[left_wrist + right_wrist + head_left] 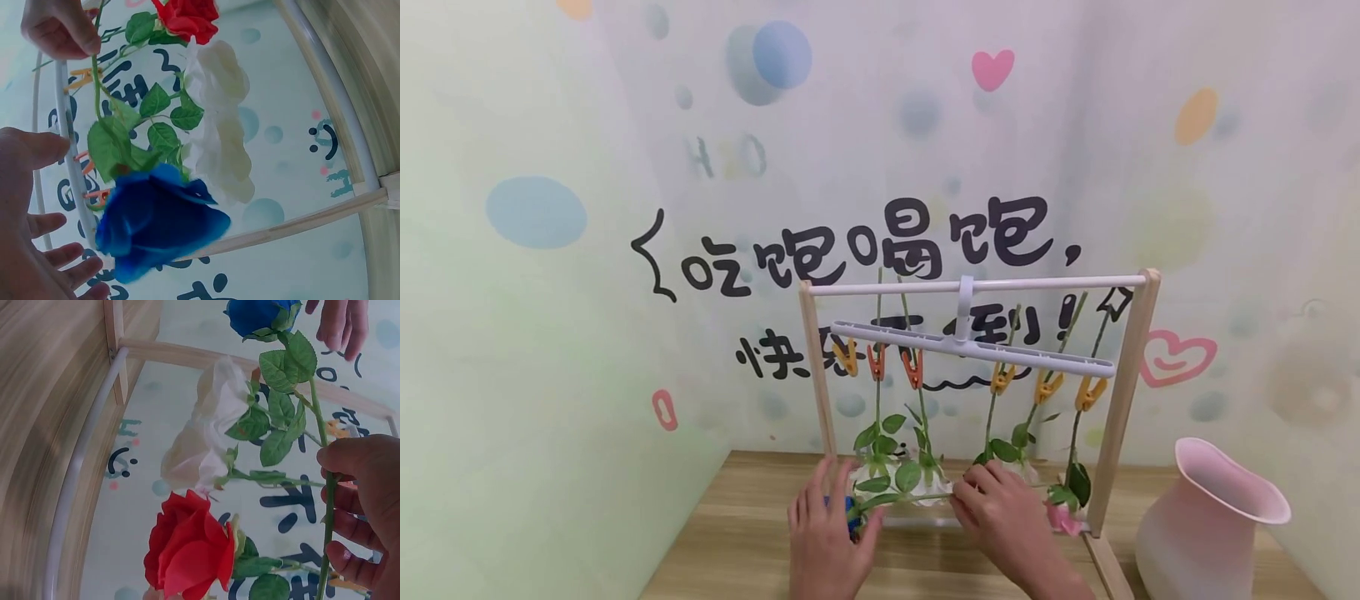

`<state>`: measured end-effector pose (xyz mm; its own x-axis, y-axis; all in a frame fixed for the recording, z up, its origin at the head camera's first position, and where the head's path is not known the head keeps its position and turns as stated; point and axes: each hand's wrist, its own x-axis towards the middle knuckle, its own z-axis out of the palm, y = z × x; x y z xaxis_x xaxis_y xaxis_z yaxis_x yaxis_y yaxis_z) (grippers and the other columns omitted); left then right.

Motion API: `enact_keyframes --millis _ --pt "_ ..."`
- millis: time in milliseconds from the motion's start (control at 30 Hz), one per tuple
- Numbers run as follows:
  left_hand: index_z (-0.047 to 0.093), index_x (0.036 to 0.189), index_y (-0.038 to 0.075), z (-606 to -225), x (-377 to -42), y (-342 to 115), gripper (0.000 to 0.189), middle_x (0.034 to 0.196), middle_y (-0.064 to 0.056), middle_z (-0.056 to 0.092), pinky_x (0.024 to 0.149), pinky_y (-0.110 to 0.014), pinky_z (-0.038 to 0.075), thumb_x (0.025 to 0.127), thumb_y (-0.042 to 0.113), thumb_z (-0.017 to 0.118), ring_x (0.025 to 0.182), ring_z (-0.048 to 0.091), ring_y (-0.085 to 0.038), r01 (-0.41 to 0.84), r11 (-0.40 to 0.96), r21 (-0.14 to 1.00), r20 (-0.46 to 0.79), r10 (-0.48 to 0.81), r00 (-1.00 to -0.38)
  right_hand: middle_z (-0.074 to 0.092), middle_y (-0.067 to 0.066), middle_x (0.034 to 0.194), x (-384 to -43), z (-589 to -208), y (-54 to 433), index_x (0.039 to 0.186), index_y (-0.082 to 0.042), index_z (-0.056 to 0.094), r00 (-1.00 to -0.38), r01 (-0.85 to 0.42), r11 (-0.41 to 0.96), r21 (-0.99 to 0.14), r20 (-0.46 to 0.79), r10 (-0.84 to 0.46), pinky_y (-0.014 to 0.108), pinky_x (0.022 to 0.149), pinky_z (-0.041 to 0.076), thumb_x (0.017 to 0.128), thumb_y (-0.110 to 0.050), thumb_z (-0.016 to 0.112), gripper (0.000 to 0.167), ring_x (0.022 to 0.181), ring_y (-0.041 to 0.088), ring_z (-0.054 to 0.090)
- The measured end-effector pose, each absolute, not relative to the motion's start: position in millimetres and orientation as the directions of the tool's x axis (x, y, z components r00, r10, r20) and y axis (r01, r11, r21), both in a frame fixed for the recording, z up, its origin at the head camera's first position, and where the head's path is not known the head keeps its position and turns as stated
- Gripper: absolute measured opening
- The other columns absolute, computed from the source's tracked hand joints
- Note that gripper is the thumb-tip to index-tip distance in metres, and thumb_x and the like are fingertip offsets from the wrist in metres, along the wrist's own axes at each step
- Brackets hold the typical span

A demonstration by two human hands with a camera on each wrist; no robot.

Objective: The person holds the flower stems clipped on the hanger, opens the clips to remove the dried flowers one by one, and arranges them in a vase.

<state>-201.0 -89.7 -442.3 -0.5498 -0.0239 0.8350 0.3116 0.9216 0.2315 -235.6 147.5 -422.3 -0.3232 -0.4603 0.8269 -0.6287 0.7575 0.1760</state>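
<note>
My right hand (pixel 1000 517) pinches the green stem (pixel 319 419) of a blue rose (pixel 165 222) between thumb and fingers. The stem lies roughly level in the head view, with the bloom at its left end. Beside the bloom is my left hand (pixel 37 206), its fingers spread and apart from the petals in the left wrist view. Behind the hands, several artificial roses hang upside down from a white hanger (pixel 910 334), their stems gripped by clips. Two white roses (pixel 212 419) and a red rose (pixel 190 547) show clearly in the right wrist view. The leftmost yellow clip (pixel 846 357) holds no stem.
A wooden rack (pixel 1122 400) with a white top bar (pixel 887 288) carries the hanger. At the right stands a pink-and-white vase (pixel 1195 533). A pink flower (pixel 1063 518) hangs near the rack's right post. Behind the wooden table (pixel 722 533) is a printed wall.
</note>
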Motion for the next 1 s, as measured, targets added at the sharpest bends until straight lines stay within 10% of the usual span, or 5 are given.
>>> enact_keyframes --millis 167,767,1000 --pt "0.055 0.135 0.008 -438.2 -201.3 -91.8 0.075 0.133 -0.019 0.052 0.082 -0.051 0.043 0.074 0.037 0.084 0.108 0.057 -0.036 0.299 0.892 0.338 0.812 -0.115 -0.573 0.063 -0.008 0.079 -232.9 -417.3 160.6 0.077 -0.021 0.073 -0.390 -0.587 0.795 0.151 0.808 -0.441 0.029 0.061 0.052 0.072 -0.020 0.083 0.012 0.074 0.011 0.057" --pt "0.045 0.142 0.003 -440.9 -216.8 -91.2 0.045 0.141 -0.015 0.047 0.101 -0.058 0.041 0.104 0.026 0.049 0.125 0.051 -0.036 0.333 0.574 0.748 0.579 -0.319 -0.751 0.068 0.001 0.081 -227.9 -410.4 202.1 0.083 -0.014 0.075 -0.430 -0.536 0.841 0.065 0.837 -0.339 0.035 0.061 0.057 0.079 -0.022 0.076 0.009 0.075 0.018 0.059" --pt "0.044 0.142 0.003 -450.6 -238.2 -86.7 0.043 0.141 -0.016 0.046 0.103 -0.056 0.042 0.106 0.025 0.046 0.128 0.050 -0.036 0.335 0.527 0.781 0.535 -0.289 -0.794 0.067 0.003 0.079 -228.2 -400.8 210.8 0.081 -0.011 0.074 -0.420 -0.493 0.869 0.042 0.864 -0.280 0.036 0.058 0.057 0.103 -0.050 0.030 0.063 0.071 0.019 0.060"
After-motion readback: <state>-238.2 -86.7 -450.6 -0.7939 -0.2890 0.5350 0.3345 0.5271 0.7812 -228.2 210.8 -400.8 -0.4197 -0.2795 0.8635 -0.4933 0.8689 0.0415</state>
